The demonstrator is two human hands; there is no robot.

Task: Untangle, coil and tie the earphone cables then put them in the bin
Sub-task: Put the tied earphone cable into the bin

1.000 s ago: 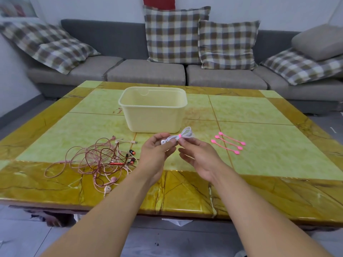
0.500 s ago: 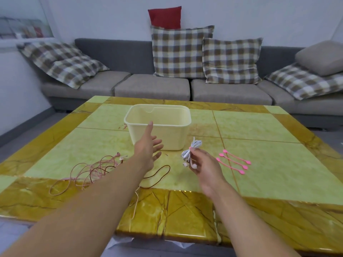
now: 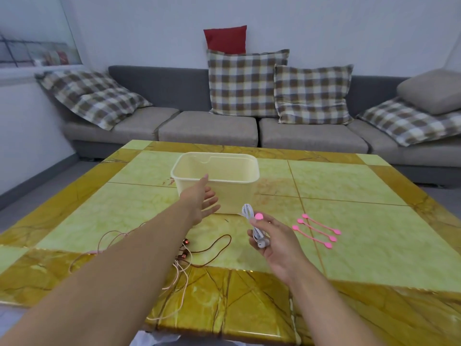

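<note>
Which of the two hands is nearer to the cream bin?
Left. The left hand reaches in front of the bin, fingertips at its rim; the right hand holds the tied white earphones nearer the person.

Grey sofa [image 3: 209,126], checked cushions [image 3: 245,83], marble table [image 3: 361,258]

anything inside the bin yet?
Nothing shows in the bin: only bare cream back and side walls. Its floor is hidden by the front wall and the left hand. The tied white earphones sit in the right hand.
</note>
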